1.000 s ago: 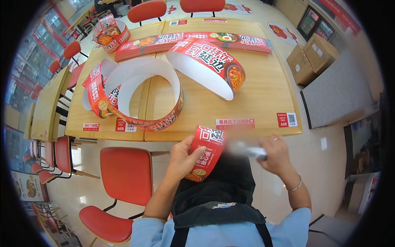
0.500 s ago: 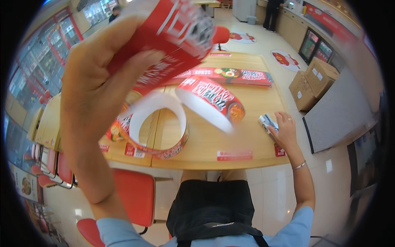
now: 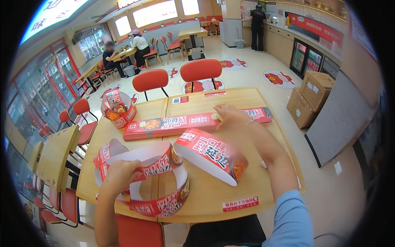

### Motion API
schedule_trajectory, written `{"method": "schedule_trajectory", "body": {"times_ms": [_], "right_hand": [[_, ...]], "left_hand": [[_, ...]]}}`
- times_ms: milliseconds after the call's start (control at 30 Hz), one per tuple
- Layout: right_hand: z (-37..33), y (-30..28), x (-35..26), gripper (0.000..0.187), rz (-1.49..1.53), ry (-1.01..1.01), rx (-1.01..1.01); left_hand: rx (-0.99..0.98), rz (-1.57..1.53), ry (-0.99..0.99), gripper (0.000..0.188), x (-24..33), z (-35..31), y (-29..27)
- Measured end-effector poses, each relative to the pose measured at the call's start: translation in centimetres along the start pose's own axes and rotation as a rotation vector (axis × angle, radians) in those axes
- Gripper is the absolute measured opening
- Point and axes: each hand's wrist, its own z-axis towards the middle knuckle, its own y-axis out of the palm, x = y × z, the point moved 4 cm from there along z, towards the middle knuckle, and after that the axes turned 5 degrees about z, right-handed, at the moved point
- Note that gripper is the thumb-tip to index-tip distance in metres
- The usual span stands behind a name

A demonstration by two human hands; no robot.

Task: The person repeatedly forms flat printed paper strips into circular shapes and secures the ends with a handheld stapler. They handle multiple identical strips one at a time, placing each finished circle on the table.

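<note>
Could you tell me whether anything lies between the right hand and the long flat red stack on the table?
Nothing visible does: the right hand already rests on the long flat red stack, touching its top edge directly.

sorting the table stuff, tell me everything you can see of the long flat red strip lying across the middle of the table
The long flat red strip looks like printed card: red with white lettering and food pictures. It lies flat, unfolded, across the wooden table, running left to right and spanning the seam between the two tabletops. The right hand rests on it towards its right end. The left hand is elsewhere.
</note>
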Motion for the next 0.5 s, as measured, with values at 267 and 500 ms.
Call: {"method": "schedule_trajectory", "body": {"times_ms": [267,500], "right_hand": [[2.0,-0.6,-2.2,0.064,0.072,0.133,-0.178],[5.7,3.0,2.6,0.063,0.097,0.181,-0.516]], "left_hand": [[0.132,0.204,-0.086,0.036,-3.0,3.7,-0.8],[0.129,0.096,-0.005,0.063,-0.2,2.7,-1.4]]}}
